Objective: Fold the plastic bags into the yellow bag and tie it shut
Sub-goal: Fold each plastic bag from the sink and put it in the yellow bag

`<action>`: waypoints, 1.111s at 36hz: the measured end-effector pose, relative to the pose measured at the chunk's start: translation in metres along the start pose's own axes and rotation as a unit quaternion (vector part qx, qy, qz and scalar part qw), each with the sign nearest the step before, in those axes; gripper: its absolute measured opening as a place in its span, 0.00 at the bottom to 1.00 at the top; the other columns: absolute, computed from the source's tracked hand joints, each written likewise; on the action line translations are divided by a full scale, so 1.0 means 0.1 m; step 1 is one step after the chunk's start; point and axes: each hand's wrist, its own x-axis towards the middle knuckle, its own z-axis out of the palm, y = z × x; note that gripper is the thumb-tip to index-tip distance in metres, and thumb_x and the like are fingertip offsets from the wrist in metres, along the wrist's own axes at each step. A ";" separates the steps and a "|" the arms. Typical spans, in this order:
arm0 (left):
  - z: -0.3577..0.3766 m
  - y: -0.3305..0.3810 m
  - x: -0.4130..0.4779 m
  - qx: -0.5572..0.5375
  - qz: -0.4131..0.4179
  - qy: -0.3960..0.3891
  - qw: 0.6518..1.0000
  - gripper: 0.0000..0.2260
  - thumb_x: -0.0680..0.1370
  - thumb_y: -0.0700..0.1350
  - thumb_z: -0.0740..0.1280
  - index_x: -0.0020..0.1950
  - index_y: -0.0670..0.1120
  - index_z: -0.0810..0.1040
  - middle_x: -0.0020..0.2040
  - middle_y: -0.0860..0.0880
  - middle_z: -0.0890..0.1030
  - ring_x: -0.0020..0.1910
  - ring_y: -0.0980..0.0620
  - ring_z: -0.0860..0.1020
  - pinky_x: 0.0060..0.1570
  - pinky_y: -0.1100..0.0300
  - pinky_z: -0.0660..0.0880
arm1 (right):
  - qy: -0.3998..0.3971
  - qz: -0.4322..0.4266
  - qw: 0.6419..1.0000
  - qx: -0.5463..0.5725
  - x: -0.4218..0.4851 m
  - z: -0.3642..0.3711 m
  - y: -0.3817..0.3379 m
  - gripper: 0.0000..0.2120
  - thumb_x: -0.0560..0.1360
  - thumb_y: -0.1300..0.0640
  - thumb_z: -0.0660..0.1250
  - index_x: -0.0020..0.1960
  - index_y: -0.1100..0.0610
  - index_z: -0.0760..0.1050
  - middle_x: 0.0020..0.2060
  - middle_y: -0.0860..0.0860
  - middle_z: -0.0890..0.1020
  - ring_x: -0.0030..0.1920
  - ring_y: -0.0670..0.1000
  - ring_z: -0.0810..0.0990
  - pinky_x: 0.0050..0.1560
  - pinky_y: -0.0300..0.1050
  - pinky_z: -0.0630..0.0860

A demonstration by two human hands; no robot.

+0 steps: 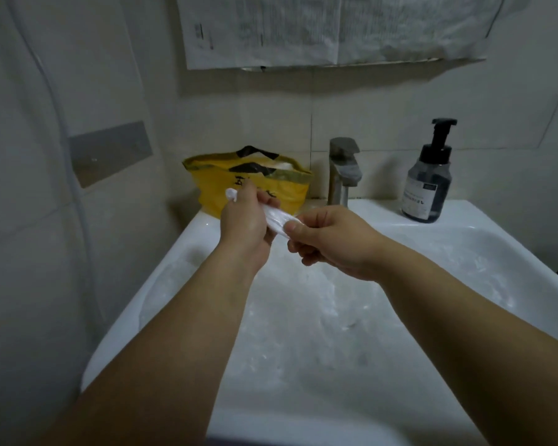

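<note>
The left hand (245, 226) is curled round a white plastic bag (276, 217) rolled into a narrow strip. One crumpled end of the strip pokes out above the knuckles. The right hand (332, 239) pinches the strip's other end between thumb and forefinger, its remaining fingers tucked under. The hands are close together, with only a short span of strip showing between them. Both are held in the air in front of the faucet (343, 170) and a little to its left, touching nothing but the strip. Both forearms reach in from the near edge, bare, and converge toward the strip.

Below the hands lies the white sink (464, 217), its basin wide and streaked with pale marks. There is open room beneath and on either side of the forearms. The faucet stands on the sink's back ledge.

The yellow bag (213, 185) stands left of the faucet in the ledge's back corner, against the tiled wall and just behind the left hand. Its mouth is open, its black handles are up, and white plastic shows inside. A dark pump bottle (427, 185) stands right of the faucet, well apart from the hands.

Above the faucet, printed paper sheets (303, 30) hang over the wall. Far left of the faucet, a metal plate (110, 152) is fixed to the side wall, which closes in tight along the sink's left rim.
</note>
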 end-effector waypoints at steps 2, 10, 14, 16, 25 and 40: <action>-0.01 0.08 0.08 -0.025 0.004 -0.003 1.000 0.13 0.81 0.42 0.58 0.36 0.45 0.67 0.25 0.51 0.73 0.33 0.51 0.73 0.38 0.57 0.75 | -0.006 -0.009 1.000 -0.003 0.07 0.01 -0.07 0.09 0.79 0.57 0.64 0.43 0.59 0.78 0.33 0.52 0.79 0.33 0.48 0.75 0.38 0.41 0.75; -0.07 0.41 0.40 0.023 -0.050 -0.106 0.993 0.25 0.79 0.63 0.58 0.51 0.42 0.78 0.47 0.43 0.83 0.45 0.46 0.83 0.42 0.53 0.79 | 0.010 0.008 1.000 0.026 0.48 -0.07 -0.27 0.07 0.78 0.57 0.65 0.45 0.59 0.78 0.34 0.52 0.78 0.30 0.47 0.72 0.34 0.39 0.73; -0.14 0.61 0.62 0.098 -0.012 -0.079 0.992 0.19 0.78 0.61 0.64 0.60 0.48 0.77 0.52 0.50 0.79 0.46 0.53 0.77 0.40 0.59 0.74 | 0.098 0.009 0.995 0.036 0.83 -0.22 -0.36 0.06 0.79 0.60 0.65 0.44 0.60 0.77 0.35 0.55 0.75 0.30 0.48 0.70 0.30 0.39 0.71; -0.18 0.66 0.72 0.148 0.013 -0.030 0.988 0.06 0.80 0.52 0.65 0.53 0.51 0.77 0.46 0.52 0.76 0.42 0.55 0.75 0.36 0.61 0.72 | 0.140 -0.009 0.990 0.005 0.97 -0.29 -0.40 0.04 0.79 0.61 0.64 0.47 0.59 0.77 0.33 0.54 0.74 0.29 0.48 0.70 0.28 0.38 0.71; -0.47 0.67 1.23 0.447 0.177 -0.020 0.877 0.25 0.73 0.27 0.60 0.55 0.56 0.79 0.58 0.45 0.79 0.52 0.46 0.79 0.40 0.65 0.75 | 0.139 -0.034 0.961 -0.238 1.84 -0.17 -0.50 0.09 0.79 0.58 0.62 0.58 0.54 0.77 0.42 0.49 0.77 0.37 0.48 0.73 0.34 0.39 0.71; -0.59 0.67 1.62 0.515 0.237 -0.052 0.822 0.10 0.77 0.39 0.69 0.43 0.54 0.79 0.47 0.50 0.80 0.49 0.51 0.76 0.53 0.60 0.73 | -0.042 0.077 0.863 -0.498 2.20 0.11 -0.40 0.15 0.81 0.60 0.54 0.62 0.62 0.75 0.58 0.59 0.79 0.55 0.55 0.76 0.44 0.39 0.65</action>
